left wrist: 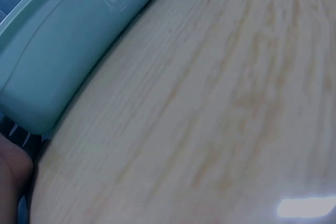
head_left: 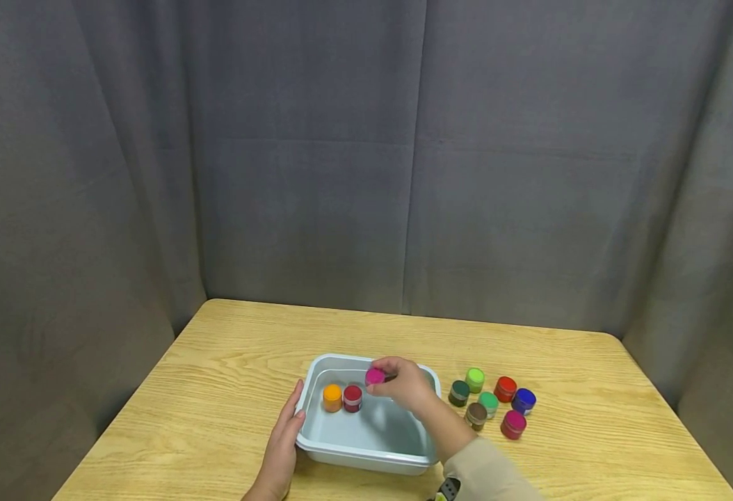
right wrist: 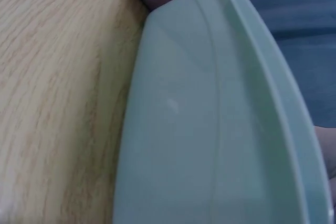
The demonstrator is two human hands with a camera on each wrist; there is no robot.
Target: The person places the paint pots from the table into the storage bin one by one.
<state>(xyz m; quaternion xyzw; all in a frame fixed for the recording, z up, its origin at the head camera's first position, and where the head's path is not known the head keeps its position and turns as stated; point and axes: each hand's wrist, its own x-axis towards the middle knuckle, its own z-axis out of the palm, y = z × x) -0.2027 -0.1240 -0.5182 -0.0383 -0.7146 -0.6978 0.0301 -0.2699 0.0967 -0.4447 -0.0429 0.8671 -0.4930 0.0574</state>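
My right hand (head_left: 406,385) pinches a small magenta paint jar (head_left: 375,376) by its sides, over the far part of a pale blue-grey plastic tub (head_left: 366,456). Inside the tub, an orange paint jar (head_left: 332,398) and a dark red paint jar (head_left: 352,399) stand side by side, left of the held one. At the tub's left side, my left hand (head_left: 282,442) holds the rim, thumb at the edge and fingers along the outer wall. The tub's outer wall (left wrist: 58,51) fills the upper left of the left wrist view and much of the right wrist view (right wrist: 173,119).
Right of the tub stands a loose group of paint jars: light green (head_left: 475,380), dark green (head_left: 459,393), green (head_left: 488,404), brown (head_left: 476,416), red (head_left: 505,389), blue (head_left: 524,401) and crimson (head_left: 513,424). Grey curtains (head_left: 316,209) surround the wooden table (head_left: 216,390).
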